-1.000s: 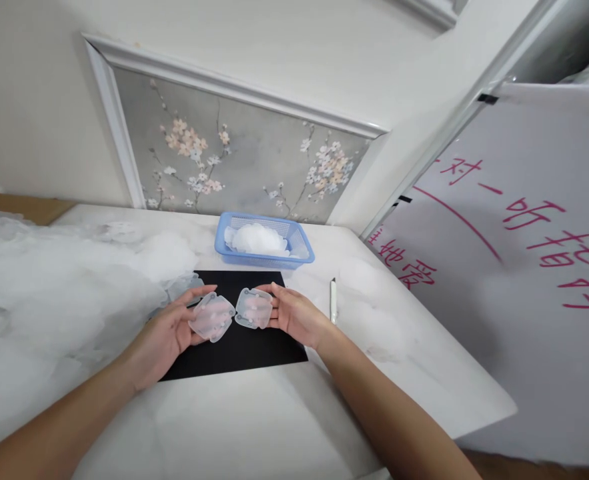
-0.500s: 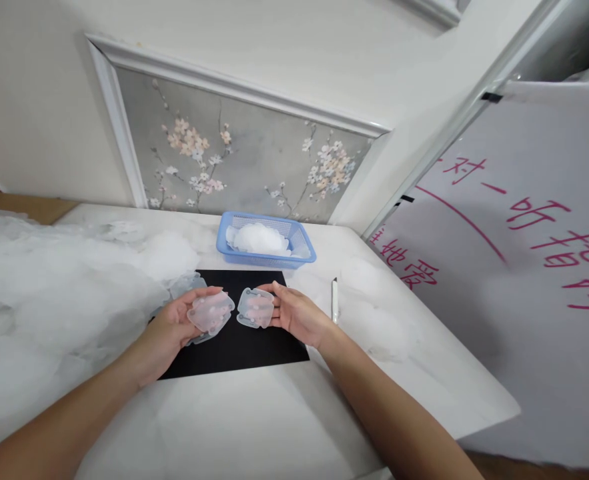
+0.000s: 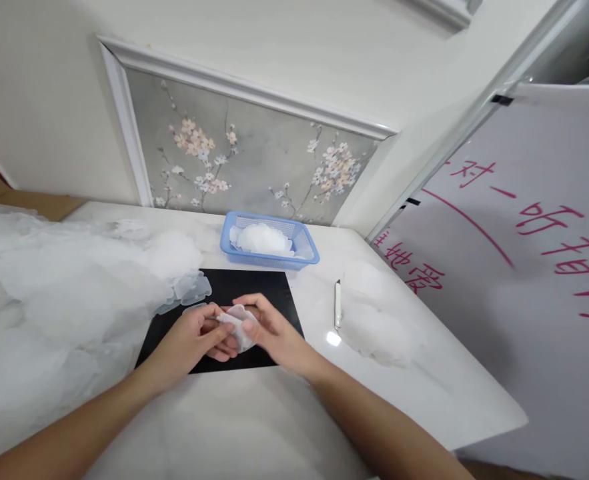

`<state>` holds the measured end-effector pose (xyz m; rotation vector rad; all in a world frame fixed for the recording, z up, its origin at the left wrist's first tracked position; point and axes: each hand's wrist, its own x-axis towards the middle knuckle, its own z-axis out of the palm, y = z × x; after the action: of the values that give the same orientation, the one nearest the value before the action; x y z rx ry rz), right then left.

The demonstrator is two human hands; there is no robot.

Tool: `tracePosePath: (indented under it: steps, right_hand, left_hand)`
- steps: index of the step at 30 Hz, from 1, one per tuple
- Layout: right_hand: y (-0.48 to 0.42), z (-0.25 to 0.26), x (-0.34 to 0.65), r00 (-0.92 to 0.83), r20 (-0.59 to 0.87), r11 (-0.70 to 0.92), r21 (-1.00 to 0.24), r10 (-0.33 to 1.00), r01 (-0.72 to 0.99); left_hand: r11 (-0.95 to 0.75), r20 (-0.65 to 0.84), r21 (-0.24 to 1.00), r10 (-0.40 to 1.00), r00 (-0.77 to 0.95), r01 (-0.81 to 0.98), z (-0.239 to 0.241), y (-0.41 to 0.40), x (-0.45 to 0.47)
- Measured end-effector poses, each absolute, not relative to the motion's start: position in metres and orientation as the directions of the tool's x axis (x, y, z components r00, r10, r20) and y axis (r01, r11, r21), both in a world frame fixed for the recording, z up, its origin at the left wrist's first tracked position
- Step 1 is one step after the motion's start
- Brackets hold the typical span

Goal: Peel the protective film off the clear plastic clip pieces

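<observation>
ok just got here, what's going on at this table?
A person has both bare hands on a translucent piece above a black mat. The left hand and right hand grip it from opposite sides; fingers hide whether it's one layer or several. A big heap of whitish pieces sits to the left, and a blue basket beyond the mat holds more. A slim white tool lies on the table, right of the mat, untouched.
</observation>
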<state>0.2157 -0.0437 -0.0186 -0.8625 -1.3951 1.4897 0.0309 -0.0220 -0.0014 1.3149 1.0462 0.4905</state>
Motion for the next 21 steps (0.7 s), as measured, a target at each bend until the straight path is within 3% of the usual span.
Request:
tracePosePath:
  steps: [3,5,8,11,14,18,20,21]
  right_hand:
    - [-0.042,-0.025,0.214,-0.253,0.002,-0.002,-1.0,0.967,-0.015]
    - [-0.037,-0.028,0.22,-0.16,-0.005,-0.011,-0.999,0.987,-0.034]
    - [-0.031,-0.026,0.232,-0.125,0.023,0.017,-0.999,0.992,-0.05]
    - [-0.031,-0.023,0.232,-0.154,0.091,0.126,-0.964,0.984,0.235]
    - [-0.032,-0.027,0.216,-0.329,0.233,0.392,-0.711,0.915,0.584]
    - [-0.027,-0.039,0.195,-0.571,0.343,0.663,-0.3,0.746,0.686]
    - [-0.025,-0.043,0.191,-0.587,0.377,0.686,-0.227,0.717,0.692]
    - [-0.024,-0.044,0.191,-0.565,0.399,0.679,-0.255,0.722,0.688]
  left_hand:
    - [0.135,-0.266,0.942,0.862,0.432,0.309,0.004,-0.021,0.026]
    - [-0.026,-0.136,0.892,0.937,0.321,0.452,0.011,-0.014,0.016]
    - [-0.298,0.156,0.624,0.953,0.259,0.722,0.017,0.003,-0.004]
    - [-0.457,0.28,0.391,0.886,0.369,0.799,0.011,0.018,-0.019]
    - [-0.534,0.261,0.257,0.841,0.475,0.805,-0.001,0.026,-0.026]
    - [-0.563,0.183,0.166,0.824,0.535,0.81,-0.01,0.031,-0.029]
    - [-0.572,0.141,0.151,0.82,0.555,0.807,-0.008,0.032,-0.028]
    - [-0.575,0.124,0.15,0.818,0.561,0.805,-0.006,0.032,-0.026]
